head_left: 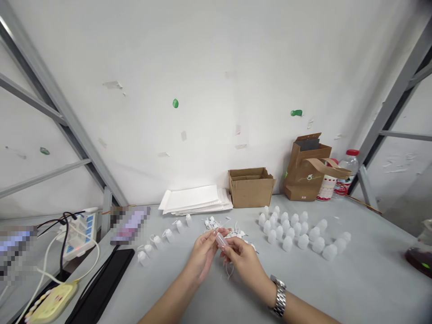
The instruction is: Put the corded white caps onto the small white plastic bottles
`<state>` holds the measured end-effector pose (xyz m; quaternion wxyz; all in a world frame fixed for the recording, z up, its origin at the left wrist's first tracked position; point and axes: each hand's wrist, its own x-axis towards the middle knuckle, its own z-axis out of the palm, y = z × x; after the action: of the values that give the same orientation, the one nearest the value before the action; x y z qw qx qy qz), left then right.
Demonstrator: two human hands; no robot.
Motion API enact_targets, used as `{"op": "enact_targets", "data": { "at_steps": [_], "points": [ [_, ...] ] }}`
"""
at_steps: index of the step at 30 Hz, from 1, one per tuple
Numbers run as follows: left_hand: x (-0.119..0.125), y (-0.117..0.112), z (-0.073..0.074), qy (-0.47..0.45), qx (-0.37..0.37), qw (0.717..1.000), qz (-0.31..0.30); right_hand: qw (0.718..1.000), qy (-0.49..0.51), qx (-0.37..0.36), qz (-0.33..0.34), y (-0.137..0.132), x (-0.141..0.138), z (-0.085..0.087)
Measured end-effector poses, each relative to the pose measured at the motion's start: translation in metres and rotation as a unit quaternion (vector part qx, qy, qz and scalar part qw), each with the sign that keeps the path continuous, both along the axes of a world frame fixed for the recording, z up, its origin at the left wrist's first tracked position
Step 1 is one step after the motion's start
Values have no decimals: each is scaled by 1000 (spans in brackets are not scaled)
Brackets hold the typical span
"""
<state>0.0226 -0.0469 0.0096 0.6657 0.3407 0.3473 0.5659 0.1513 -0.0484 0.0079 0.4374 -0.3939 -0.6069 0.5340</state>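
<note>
My left hand (202, 254) and my right hand (243, 260) meet over the grey table (354, 288), fingers pinched together on one small translucent plastic bottle (221, 240). A thin white string or tag hangs below my right hand. Just beyond the hands lies a small heap of white tags (224, 225). A row of finished little bottles with tags (162, 238) curves away to the left. To the right stands a cluster of several white bottles (297, 231). A metal watch sits on my right wrist.
A stack of white bags (195, 199), an open cardboard box (251, 186), a brown paper bag (307, 173) and a drink bottle (347, 173) line the wall. At left are a power strip (79, 234), cables, a black flat object (101, 288) and a yellow device (54, 303).
</note>
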Motion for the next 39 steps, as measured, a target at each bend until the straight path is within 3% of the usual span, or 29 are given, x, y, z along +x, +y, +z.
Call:
{"op": "enact_targets", "data": {
  "at_steps": [10, 13, 18, 21, 24, 26, 28, 29, 31, 34, 39],
  "points": [
    [-4, 0, 11, -38, -29, 998, -34, 994, 79, -40, 69, 6, 1, 9],
    [-5, 0, 12, -8, -26, 999, -22, 993, 74, -52, 74, 6, 2, 9],
    [-3, -1, 11, 26, -3, 1000, -8, 996, 64, -66, 15, 4, 1, 7],
    [-4, 1, 12, 57, 14, 998, -25, 993, 84, -81, 32, 7, 1, 7],
    [-13, 7, 15, 150, 50, 987, 30, 990, 115, -75, 9, 13, 5, 9],
    [-22, 11, 15, 294, 89, 945, 112, 988, 131, -70, -33, 18, 10, 9],
    [-31, 15, 10, 468, 129, 859, 165, 986, 139, -75, -60, 22, 14, 9],
    [-33, 16, 8, 537, 135, 816, 166, 985, 142, -80, -65, 23, 15, 8],
    [-36, 16, 3, 626, 127, 757, 140, 984, 143, -90, -62, 23, 16, 8],
    [-36, 14, 3, 671, 111, 724, 115, 984, 145, -96, -46, 21, 15, 8],
    [-42, 11, 14, 685, 52, 724, 56, 984, 140, -100, -50, 18, 13, 11]
  ]
}}
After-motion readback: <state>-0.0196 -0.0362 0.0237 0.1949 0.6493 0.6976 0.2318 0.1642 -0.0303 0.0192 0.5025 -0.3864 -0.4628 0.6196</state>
